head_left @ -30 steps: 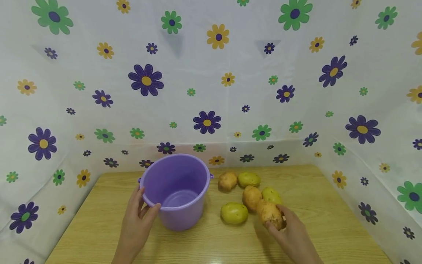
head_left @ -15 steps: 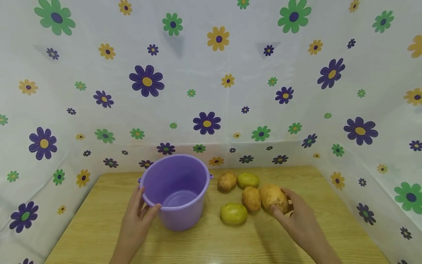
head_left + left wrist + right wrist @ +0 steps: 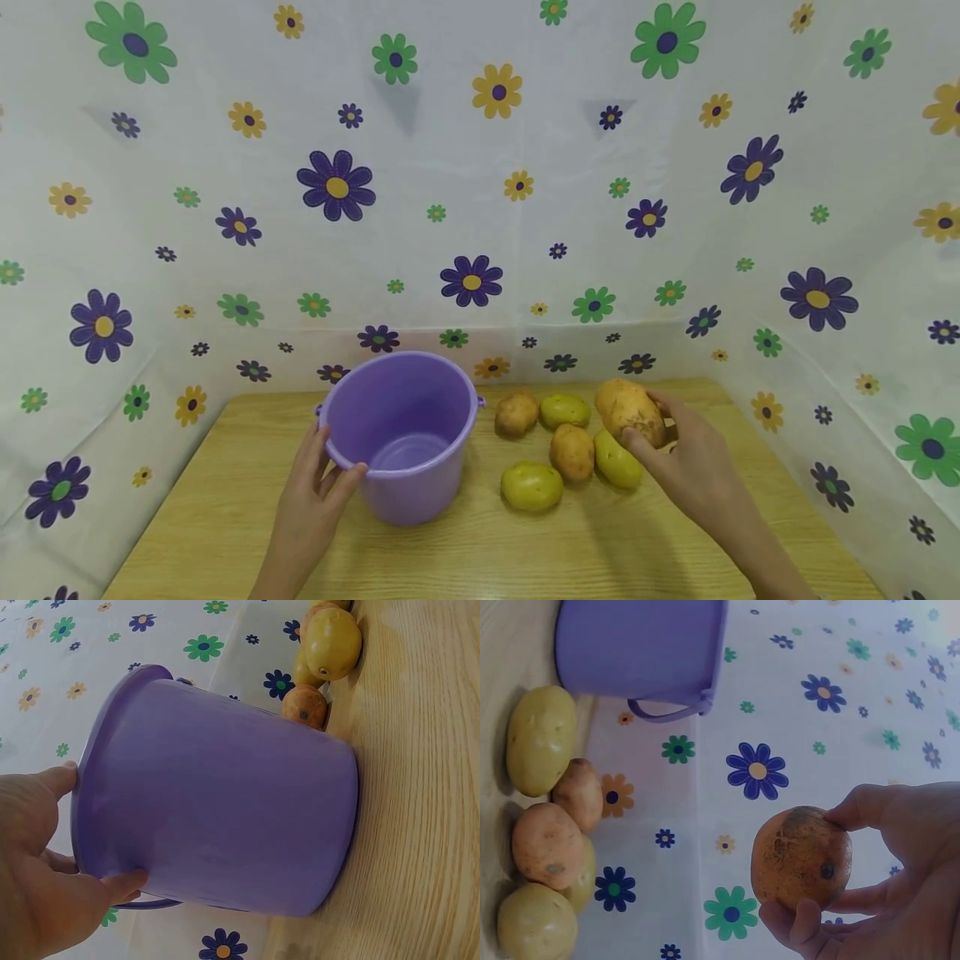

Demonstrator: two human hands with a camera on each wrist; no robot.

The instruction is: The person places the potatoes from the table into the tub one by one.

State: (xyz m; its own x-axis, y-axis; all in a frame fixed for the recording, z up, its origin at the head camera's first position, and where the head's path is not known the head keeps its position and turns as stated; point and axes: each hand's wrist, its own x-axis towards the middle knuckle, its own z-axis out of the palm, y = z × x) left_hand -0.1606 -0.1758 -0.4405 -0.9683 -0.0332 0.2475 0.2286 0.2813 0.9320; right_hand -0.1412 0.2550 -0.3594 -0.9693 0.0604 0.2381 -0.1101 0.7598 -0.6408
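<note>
My left hand (image 3: 311,492) grips the near-left rim of a purple bucket (image 3: 420,492), which stands upright with its bottom inside bare. In the left wrist view, the thumb and fingers sit at the rim of the bucket (image 3: 217,795). My right hand (image 3: 693,462) holds a brown potato (image 3: 628,412) raised over the table, right of the bucket. Thumb and fingertips pinch this potato (image 3: 799,859) from both sides in the right wrist view; its skin has rough patches and a dark spot. Just below and left of it in the head view lies a yellow potato (image 3: 618,462).
More potatoes lie on the wooden table (image 3: 480,554): a yellow one (image 3: 532,487) in front, a brown one (image 3: 572,453) in the middle, and a yellow one (image 3: 566,411) and a brown one (image 3: 517,414) behind. A flower-print sheet (image 3: 420,250) encloses the back and sides.
The right hand has carried the brown potato away from the front and upward, exposing the yellow potato it covered. My left hand and the bucket have stayed in place.
</note>
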